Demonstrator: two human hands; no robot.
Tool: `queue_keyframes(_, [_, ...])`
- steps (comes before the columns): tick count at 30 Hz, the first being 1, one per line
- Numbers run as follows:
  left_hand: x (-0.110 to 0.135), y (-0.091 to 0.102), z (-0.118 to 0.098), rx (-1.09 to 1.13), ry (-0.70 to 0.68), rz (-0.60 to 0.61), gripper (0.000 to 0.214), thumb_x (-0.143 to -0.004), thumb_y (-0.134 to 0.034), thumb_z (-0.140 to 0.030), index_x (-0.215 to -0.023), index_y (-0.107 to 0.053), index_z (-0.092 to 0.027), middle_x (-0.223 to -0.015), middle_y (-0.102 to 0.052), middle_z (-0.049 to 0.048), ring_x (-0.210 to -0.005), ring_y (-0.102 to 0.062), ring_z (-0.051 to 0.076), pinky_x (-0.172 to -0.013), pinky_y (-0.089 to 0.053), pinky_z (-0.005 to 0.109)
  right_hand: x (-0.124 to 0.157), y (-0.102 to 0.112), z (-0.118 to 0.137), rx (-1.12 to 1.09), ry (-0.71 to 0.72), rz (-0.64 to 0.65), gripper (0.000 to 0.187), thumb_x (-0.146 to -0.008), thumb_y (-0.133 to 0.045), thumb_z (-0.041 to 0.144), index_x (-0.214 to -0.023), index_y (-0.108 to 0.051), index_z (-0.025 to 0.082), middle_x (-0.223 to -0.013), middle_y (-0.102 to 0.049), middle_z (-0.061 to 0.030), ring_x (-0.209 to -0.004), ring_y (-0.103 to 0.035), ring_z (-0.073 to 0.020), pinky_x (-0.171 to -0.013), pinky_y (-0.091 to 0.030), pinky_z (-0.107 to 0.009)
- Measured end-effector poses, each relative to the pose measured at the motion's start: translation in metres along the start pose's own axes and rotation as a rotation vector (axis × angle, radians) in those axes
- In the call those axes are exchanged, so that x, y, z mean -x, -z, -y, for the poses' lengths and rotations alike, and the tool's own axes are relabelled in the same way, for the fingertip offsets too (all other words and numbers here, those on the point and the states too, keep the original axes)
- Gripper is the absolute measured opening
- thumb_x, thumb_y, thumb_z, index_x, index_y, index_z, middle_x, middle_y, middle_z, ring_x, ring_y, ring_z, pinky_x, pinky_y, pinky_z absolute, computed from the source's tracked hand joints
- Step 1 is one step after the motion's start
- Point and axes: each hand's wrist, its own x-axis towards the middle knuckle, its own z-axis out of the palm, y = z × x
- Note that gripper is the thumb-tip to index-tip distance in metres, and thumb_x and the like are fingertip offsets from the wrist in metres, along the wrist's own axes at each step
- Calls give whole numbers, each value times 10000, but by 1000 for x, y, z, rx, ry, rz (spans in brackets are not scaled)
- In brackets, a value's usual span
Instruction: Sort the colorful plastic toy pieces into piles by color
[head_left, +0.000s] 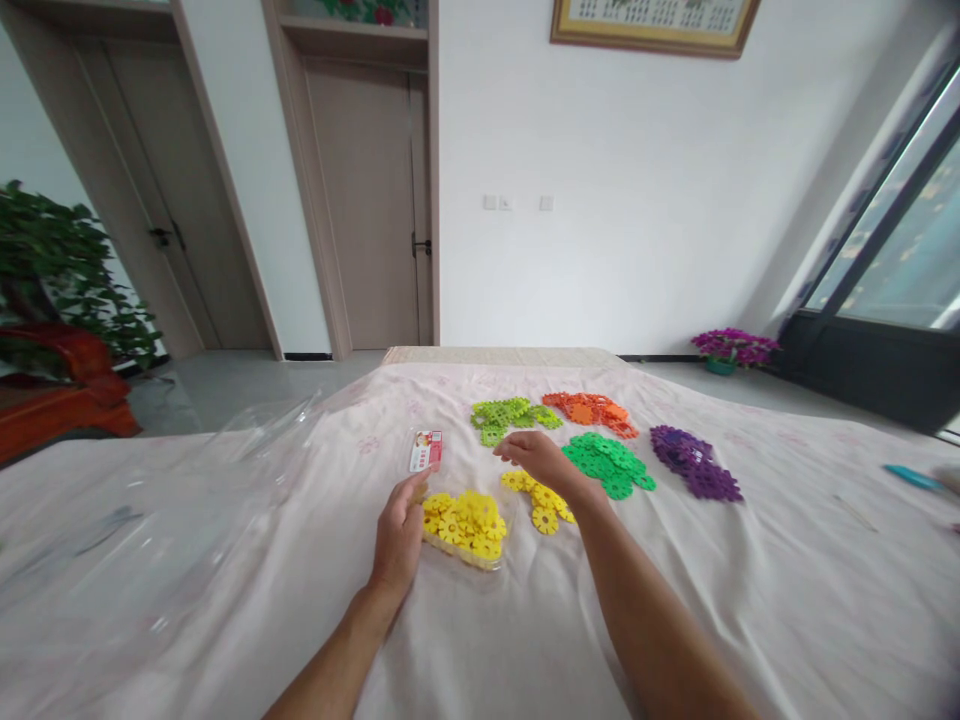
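My left hand rests on the pale pink cloth, its fingers curled against the left edge of a clear bag of yellow snowflake discs. My right hand hovers palm down, fingers bent together, just above a loose heap of yellow discs and close to the light-green pile. Whether its fingers hold a disc is hidden. Farther back lie an orange pile, a dark-green pile and a purple pile.
A small red-and-white card lies beyond my left hand. Crumpled clear plastic covers the cloth at left. A teal tool lies at far right. Doors, a potted plant and a window surround the table.
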Motion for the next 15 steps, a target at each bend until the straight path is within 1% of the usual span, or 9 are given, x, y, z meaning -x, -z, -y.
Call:
queue_keyframes(3, [0,0,0,15,4,7,499,-752,-422,-90,-1184,-657,-174,-1220,-663,68,-1208,-564,203,-1105,-373,375,4,2,-7,404,-123,-41,196,-846,-576,293,-891,-743,200,-921,-710,-67,-879,-620,-199,-745,-413,-263])
queue_keyframes(4, [1,0,0,26,6,7,499,-752,-422,-90,-1185,-656,-174,-1215,-666,68,-1205,-568,203,-1104,-376,376,6,2,-11,511,-160,-39,191,-838,-599,299,-920,-746,209,-958,-705,-75,-927,-610,-217,-760,-409,-271])
queue_keyframes(6, [1,-1,1,51,12,7,500,-752,-427,-93,-1192,-652,-172,-1212,-670,70,-1200,-575,205,-1100,-384,379,8,0,-17,649,-192,-19,227,-815,-656,346,-987,-745,227,-1026,-686,-88,-1001,-582,-244,-783,-404,-282])
queue_keyframes(8, [1,-1,2,75,18,10,502,-750,-432,-92,-1197,-648,-168,-1223,-667,74,-1204,-575,207,-1096,-391,380,9,-3,-20,722,-183,7,273,-775,-710,390,-1004,-745,244,-1048,-672,-89,-1026,-561,-255,-800,-399,-288])
queue_keyframes(11, [1,-2,4,97,25,16,502,-747,-433,-88,-1197,-643,-161,-1250,-655,78,-1225,-564,205,-1095,-395,373,8,-8,-21,771,-171,21,302,-723,-764,395,-979,-741,238,-1030,-670,-87,-1015,-553,-253,-794,-392,-286])
queue_keyframes(15, [0,-2,4,104,33,19,496,-747,-438,-92,-1195,-642,-160,-1246,-657,81,-1208,-577,207,-1093,-398,377,6,-9,-22,735,-166,6,319,-691,-784,369,-969,-712,228,-995,-682,-68,-1000,-557,-238,-737,-372,-268])
